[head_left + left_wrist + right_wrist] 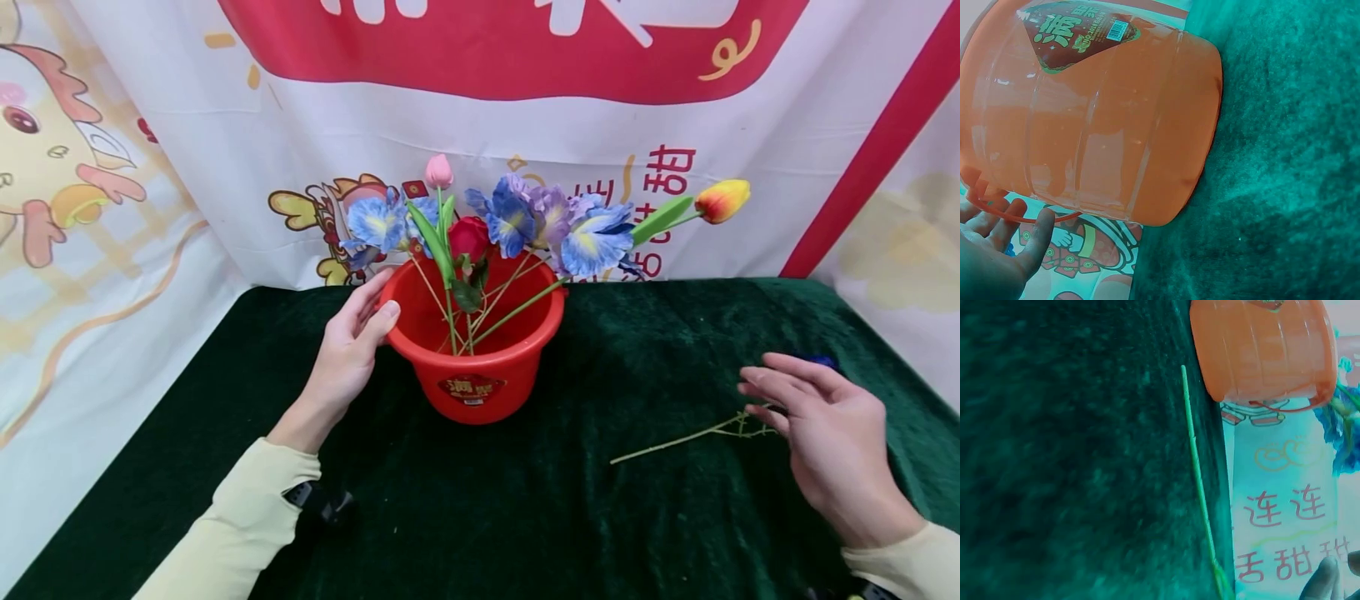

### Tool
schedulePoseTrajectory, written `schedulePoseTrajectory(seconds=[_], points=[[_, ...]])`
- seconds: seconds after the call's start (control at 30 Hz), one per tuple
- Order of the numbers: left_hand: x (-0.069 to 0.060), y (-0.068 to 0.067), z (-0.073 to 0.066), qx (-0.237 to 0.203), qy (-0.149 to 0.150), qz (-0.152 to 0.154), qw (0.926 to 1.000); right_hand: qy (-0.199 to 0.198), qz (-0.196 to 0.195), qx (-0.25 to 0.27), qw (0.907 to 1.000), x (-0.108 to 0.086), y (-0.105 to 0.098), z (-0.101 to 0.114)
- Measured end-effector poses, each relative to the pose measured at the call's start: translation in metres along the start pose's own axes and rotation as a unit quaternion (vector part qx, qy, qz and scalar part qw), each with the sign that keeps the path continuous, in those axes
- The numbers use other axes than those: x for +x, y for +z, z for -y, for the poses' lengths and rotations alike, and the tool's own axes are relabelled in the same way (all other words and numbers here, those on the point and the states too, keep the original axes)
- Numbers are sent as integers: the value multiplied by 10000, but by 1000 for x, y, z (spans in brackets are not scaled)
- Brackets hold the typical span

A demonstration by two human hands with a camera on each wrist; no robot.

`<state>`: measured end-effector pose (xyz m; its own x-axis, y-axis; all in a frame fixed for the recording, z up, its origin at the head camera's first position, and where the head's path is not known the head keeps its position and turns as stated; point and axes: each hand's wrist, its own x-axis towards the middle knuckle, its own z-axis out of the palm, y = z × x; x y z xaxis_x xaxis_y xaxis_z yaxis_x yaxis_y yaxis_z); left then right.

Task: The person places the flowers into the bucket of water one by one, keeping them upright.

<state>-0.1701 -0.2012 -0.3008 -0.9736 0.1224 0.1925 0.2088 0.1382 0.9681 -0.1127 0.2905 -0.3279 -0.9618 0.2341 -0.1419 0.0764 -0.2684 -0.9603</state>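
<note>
A red plastic bucket (480,392) stands on the green cloth. In the head view my left hand (341,350) grips its left rim, thumb at the near side. The left wrist view shows the fingers (1038,240) at the bucket's thin handle (1013,217). Inside the bucket lean a pink tulip (438,172), a red rose (469,238), blue and purple irises (510,217) and a yellow-red tulip (722,202). My right hand (832,442) hovers over a lying flower stem (675,440), fingers loosely bent, apparently holding nothing. A dark blue bloom (822,361) shows partly behind it.
Dark green velvet cloth (525,508) covers the table. Behind it hangs a white and red printed sheet (450,125), with another printed sheet (97,250) along the left side. The yellow-red tulip sticks out past the bucket's right rim.
</note>
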Motion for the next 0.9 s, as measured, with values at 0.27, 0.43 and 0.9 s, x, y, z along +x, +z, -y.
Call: schedulePoseTrajectory(seconds=[0.27,0.43,0.9], points=[[0,1,0,32,-3,-18,10000,1120,38,-229,9934,3,-28,-1],[1,1,-1,58,-39,-20,10000,1490,-5,-605,9870,5,-42,-2],[0,0,0,72,-34,-21,10000,2492,555,-1235,9589,30,-51,3]])
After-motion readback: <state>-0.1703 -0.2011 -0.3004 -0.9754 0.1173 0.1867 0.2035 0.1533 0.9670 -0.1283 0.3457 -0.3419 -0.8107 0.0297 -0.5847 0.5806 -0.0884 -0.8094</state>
